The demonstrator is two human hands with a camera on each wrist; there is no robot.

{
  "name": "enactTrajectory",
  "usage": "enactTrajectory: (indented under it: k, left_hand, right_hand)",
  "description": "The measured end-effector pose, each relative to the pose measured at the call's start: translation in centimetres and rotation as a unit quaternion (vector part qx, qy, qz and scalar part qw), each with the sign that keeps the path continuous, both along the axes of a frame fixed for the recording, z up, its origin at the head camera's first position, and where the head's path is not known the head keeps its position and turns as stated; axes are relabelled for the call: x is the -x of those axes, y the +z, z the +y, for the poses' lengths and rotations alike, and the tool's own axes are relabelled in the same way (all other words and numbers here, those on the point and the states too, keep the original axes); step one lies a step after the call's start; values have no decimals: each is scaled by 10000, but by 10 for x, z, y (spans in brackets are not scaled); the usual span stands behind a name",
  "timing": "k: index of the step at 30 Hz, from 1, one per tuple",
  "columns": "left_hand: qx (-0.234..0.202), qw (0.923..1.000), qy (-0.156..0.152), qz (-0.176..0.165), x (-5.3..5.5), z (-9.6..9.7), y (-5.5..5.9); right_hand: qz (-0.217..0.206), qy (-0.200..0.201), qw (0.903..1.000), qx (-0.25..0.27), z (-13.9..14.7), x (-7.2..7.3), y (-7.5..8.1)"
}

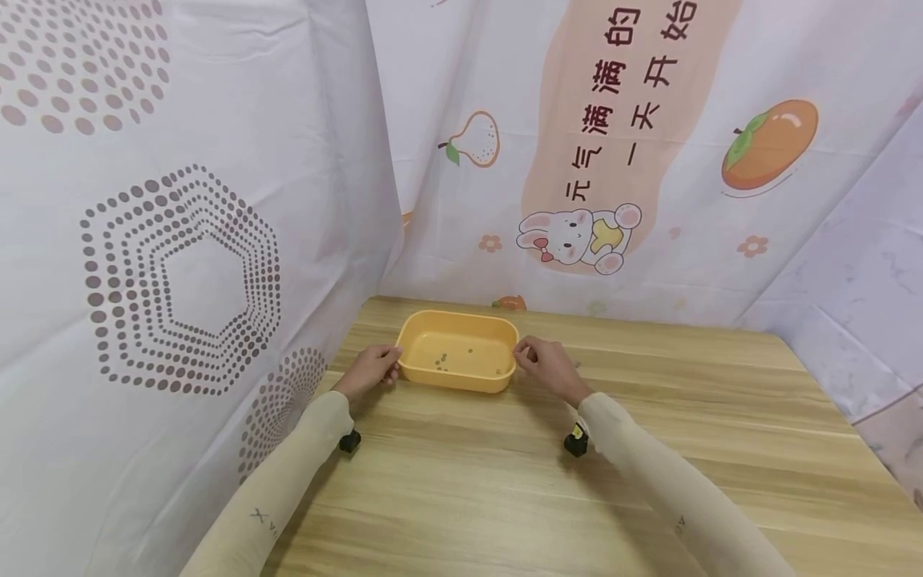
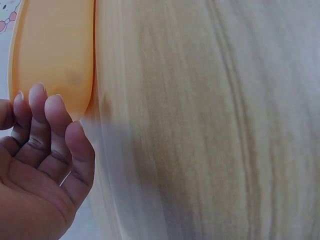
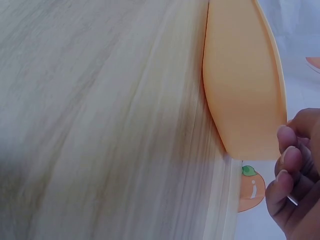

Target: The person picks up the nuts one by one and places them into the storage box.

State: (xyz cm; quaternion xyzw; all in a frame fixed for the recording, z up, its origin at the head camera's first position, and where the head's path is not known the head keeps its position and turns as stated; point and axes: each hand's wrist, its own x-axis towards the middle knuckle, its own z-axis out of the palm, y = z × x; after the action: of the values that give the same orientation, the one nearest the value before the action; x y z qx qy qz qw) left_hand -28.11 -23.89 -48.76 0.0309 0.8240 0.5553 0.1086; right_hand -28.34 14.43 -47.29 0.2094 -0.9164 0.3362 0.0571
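A yellow plastic basin (image 1: 457,383), shallow and oblong with rounded corners, sits on the wooden table near its back edge. Several small dark pieces (image 1: 441,362) lie scattered on its floor, too small to make out their kind. My left hand (image 1: 372,366) grips the basin's left end; the left wrist view has curled fingers (image 2: 57,107) against the end wall, with the thumb by the rim. At the opposite end, my right hand (image 1: 550,367) pinches the rim between thumb and fingertips, the other fingers (image 3: 280,190) curled loosely outside the wall.
The wooden table (image 1: 461,481) reaches toward me and far to the right. A white curtain with dotted hexagons (image 1: 183,284) hangs close along the left side. Behind the table hangs a printed cloth with a rabbit (image 1: 577,239) and fruit.
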Motion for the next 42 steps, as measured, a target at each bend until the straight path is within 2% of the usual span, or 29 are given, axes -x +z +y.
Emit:
enactTrajectory:
  k: [12, 18, 26, 34, 42]
  left_hand:
    - [58, 10000, 5, 2, -2, 0, 4]
    - [161, 9998, 5, 93, -1, 0, 4]
    - [92, 9999, 39, 14, -1, 1, 3]
    - [90, 10000, 34, 18, -1, -1, 2]
    - [112, 9999, -2, 2, -1, -2, 3]
  right_hand:
    - [80, -346, 9992, -171, 26, 7, -9]
    - [-97, -588, 9979, -245, 52, 13, -21]
    - [-355, -846, 9949, -424, 83, 19, -36]
    - [-454, -982, 9932, -435, 102, 17, -41]
    - [-511, -1091, 9912, -547, 109, 14, -43]
